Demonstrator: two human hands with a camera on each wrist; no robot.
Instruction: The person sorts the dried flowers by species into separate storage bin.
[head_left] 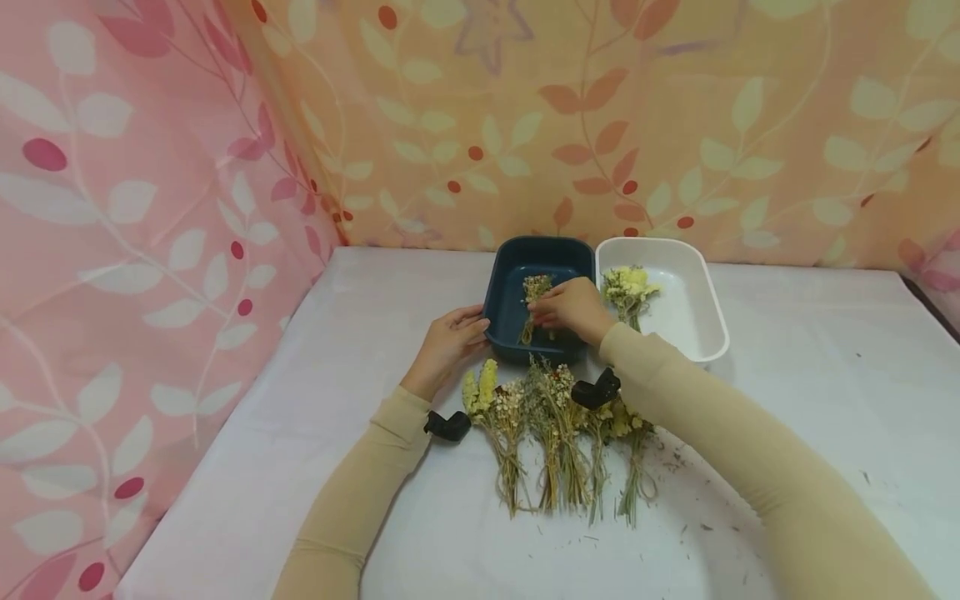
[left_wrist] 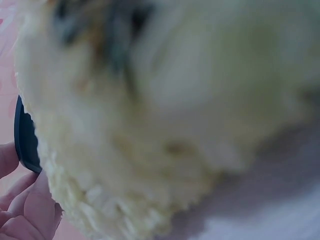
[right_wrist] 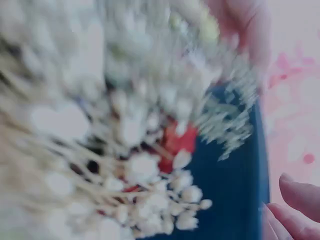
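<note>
My left hand (head_left: 447,343) rests at the near left side of a dark blue tray (head_left: 491,292), its fingertips against the outer wall. Inside that tray my right hand (head_left: 573,308) pinches a small bunch of dried flowers (head_left: 536,288), tied round its stems, with tiny pale blooms. On the table just in front lie several more tied bunches: a yellow-headed bunch (head_left: 480,388) at the left, a white-flowered bunch (head_left: 510,402) beside it. Blurred flower heads (left_wrist: 130,165) fill most of the left wrist view. White blooms (right_wrist: 155,205) crowd the right wrist view, with the blue tray behind.
A white tray (head_left: 716,321) stands against the blue one on its right, with a yellow dried bunch (head_left: 632,285) at its left side. Plant crumbs (head_left: 707,527) are scattered on the white table (head_left: 420,517). Leaf-patterned cloth (head_left: 420,125) hangs behind and at the left.
</note>
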